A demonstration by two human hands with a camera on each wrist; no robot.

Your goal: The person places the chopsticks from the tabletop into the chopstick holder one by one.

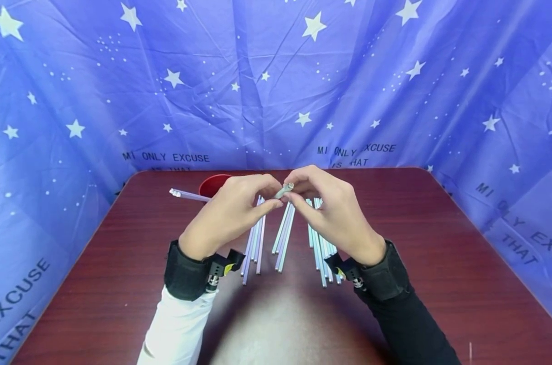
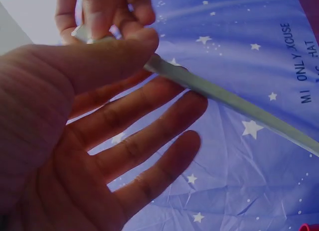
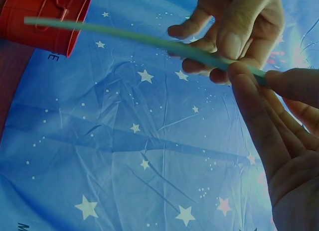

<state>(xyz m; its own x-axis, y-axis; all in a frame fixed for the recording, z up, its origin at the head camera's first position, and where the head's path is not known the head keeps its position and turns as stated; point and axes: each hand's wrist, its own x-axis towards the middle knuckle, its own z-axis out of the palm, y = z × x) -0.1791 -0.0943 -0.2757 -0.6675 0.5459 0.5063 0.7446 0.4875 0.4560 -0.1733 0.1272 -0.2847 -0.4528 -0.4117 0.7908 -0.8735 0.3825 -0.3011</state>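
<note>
Both hands meet over the back half of the table around one slim pale-green stick [image 1: 282,191]. My left hand [image 1: 232,208] pinches it between thumb and fingers, its other fingers spread loosely in the left wrist view. With thumb and fingertips, my right hand [image 1: 332,210] pinches the stick near one end, close beside the left thumb. In the right wrist view the long free part of the stick [image 3: 124,37] reaches past the left hand [image 3: 249,29] and overlaps a red bucket [image 3: 35,32].
Slim shiny sticks lie on the dark red table [image 1: 440,284] in a left group [image 1: 253,248], a middle group [image 1: 283,238] and a right group [image 1: 321,253]. Behind the left hand stands the red bucket, with pale sticks [image 1: 186,194] beside it. A blue star-patterned cloth [image 1: 257,101] hangs around the table.
</note>
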